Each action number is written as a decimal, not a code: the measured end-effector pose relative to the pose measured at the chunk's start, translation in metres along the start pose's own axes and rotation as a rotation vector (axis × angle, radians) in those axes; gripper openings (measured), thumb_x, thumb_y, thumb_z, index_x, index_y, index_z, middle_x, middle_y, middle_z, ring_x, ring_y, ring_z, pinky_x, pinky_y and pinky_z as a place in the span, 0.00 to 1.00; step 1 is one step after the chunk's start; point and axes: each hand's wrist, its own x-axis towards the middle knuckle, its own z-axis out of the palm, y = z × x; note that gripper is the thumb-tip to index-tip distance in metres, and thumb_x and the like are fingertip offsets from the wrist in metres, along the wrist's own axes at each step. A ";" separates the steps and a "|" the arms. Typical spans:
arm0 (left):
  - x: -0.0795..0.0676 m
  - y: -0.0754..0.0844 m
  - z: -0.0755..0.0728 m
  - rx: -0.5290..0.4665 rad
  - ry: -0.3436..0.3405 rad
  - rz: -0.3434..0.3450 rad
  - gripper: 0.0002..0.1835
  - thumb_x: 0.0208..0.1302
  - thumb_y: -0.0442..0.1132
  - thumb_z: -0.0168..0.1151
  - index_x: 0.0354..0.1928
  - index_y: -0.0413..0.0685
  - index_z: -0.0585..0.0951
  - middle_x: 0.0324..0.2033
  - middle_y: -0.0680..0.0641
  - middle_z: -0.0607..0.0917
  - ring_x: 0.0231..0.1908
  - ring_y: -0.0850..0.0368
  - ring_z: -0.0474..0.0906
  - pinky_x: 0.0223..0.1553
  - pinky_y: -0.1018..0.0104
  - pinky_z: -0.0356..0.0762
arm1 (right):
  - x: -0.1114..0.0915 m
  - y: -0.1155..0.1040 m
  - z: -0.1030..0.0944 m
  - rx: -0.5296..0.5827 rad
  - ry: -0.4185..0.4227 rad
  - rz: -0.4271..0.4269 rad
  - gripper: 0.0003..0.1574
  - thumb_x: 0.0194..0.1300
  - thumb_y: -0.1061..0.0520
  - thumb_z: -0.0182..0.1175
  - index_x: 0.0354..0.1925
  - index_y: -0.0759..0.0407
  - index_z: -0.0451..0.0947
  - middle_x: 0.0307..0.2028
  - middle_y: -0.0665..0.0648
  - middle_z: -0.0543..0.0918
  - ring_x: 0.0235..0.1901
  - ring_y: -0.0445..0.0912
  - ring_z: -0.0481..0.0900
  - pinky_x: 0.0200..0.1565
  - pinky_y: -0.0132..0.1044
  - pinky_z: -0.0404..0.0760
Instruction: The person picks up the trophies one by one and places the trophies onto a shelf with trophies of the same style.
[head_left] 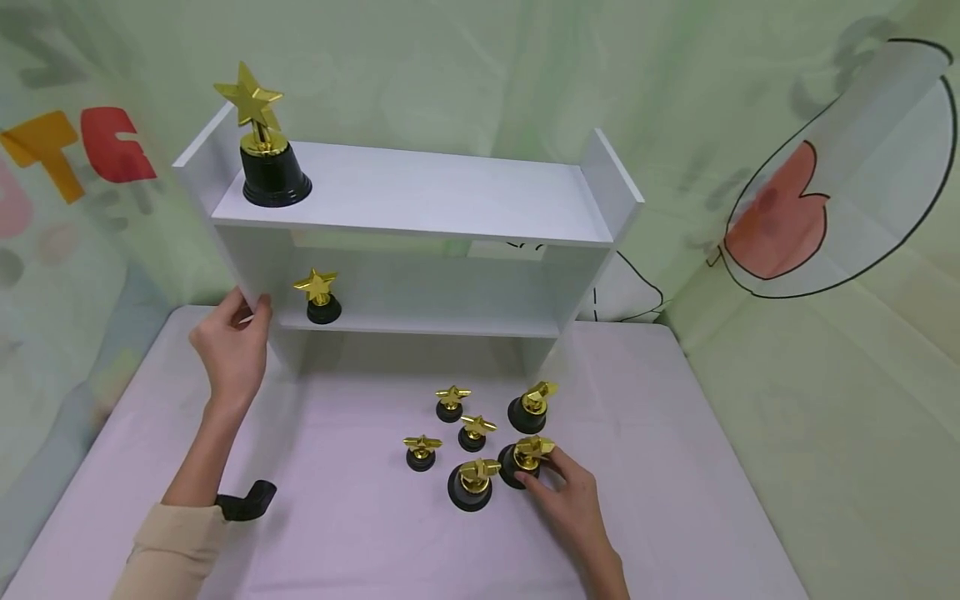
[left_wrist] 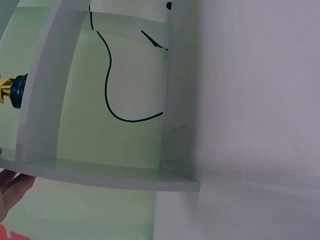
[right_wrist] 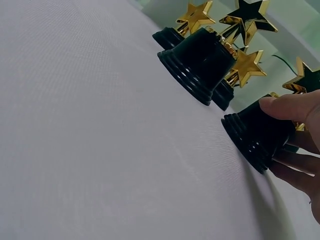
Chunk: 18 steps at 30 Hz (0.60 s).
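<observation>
My left hand (head_left: 236, 354) grips the left side panel of a white two-tier shelf (head_left: 450, 196); in the left wrist view its fingers (left_wrist: 17, 190) lie along the panel's outer face. At the right of the table group, my right hand (head_left: 573, 500) holds a star trophy (head_left: 522, 460) with a black base and gold star. The right wrist view shows the thumb and fingers around that trophy's black base (right_wrist: 260, 130). Beside it stand another large trophy (head_left: 471, 486) and one farther back (head_left: 528, 407). Smaller trophies (head_left: 422, 452) stand to the left.
A large star trophy (head_left: 275, 175) stands at the left end of the top tier, a small one (head_left: 323, 308) at the left of the lower tier. A white tablecloth (head_left: 337, 533) covers the table. Printed curtains hang behind and at both sides.
</observation>
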 end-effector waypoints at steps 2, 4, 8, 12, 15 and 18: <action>0.000 -0.001 0.000 -0.005 0.001 0.000 0.13 0.65 0.37 0.60 0.48 0.41 0.86 0.37 0.38 0.88 0.33 0.85 0.76 0.38 0.89 0.73 | 0.000 0.000 -0.002 -0.004 0.013 -0.040 0.27 0.42 0.62 0.79 0.43 0.53 0.82 0.40 0.49 0.87 0.41 0.45 0.86 0.45 0.34 0.83; 0.000 -0.002 0.000 -0.008 0.002 -0.001 0.13 0.65 0.37 0.60 0.48 0.42 0.86 0.37 0.38 0.89 0.33 0.85 0.76 0.38 0.89 0.73 | 0.000 -0.002 -0.004 -0.009 0.029 -0.088 0.27 0.40 0.63 0.79 0.42 0.55 0.82 0.39 0.51 0.87 0.40 0.46 0.86 0.45 0.31 0.83; 0.000 -0.002 0.000 -0.008 0.004 -0.005 0.13 0.65 0.37 0.60 0.48 0.43 0.86 0.37 0.38 0.89 0.33 0.85 0.76 0.38 0.89 0.73 | 0.001 -0.006 -0.011 -0.006 0.041 -0.140 0.28 0.39 0.64 0.79 0.42 0.56 0.82 0.39 0.51 0.87 0.39 0.44 0.86 0.45 0.25 0.81; 0.000 -0.002 0.000 -0.006 0.007 -0.008 0.13 0.65 0.38 0.60 0.48 0.42 0.86 0.37 0.38 0.89 0.33 0.85 0.76 0.38 0.89 0.73 | 0.001 -0.013 -0.020 -0.004 0.034 -0.151 0.29 0.38 0.64 0.79 0.42 0.55 0.82 0.40 0.49 0.87 0.40 0.41 0.85 0.44 0.24 0.81; 0.000 -0.002 0.000 -0.012 0.009 -0.007 0.12 0.65 0.38 0.61 0.47 0.42 0.86 0.36 0.38 0.88 0.32 0.86 0.76 0.38 0.89 0.73 | 0.003 -0.018 -0.027 -0.003 0.039 -0.179 0.29 0.38 0.64 0.79 0.42 0.54 0.82 0.40 0.48 0.87 0.39 0.42 0.85 0.44 0.24 0.81; 0.000 -0.001 0.000 -0.024 0.010 -0.005 0.12 0.65 0.38 0.61 0.47 0.42 0.86 0.36 0.38 0.88 0.32 0.85 0.76 0.38 0.89 0.73 | 0.004 -0.023 -0.034 -0.001 0.037 -0.203 0.28 0.40 0.62 0.79 0.43 0.53 0.82 0.39 0.48 0.87 0.39 0.43 0.85 0.44 0.22 0.80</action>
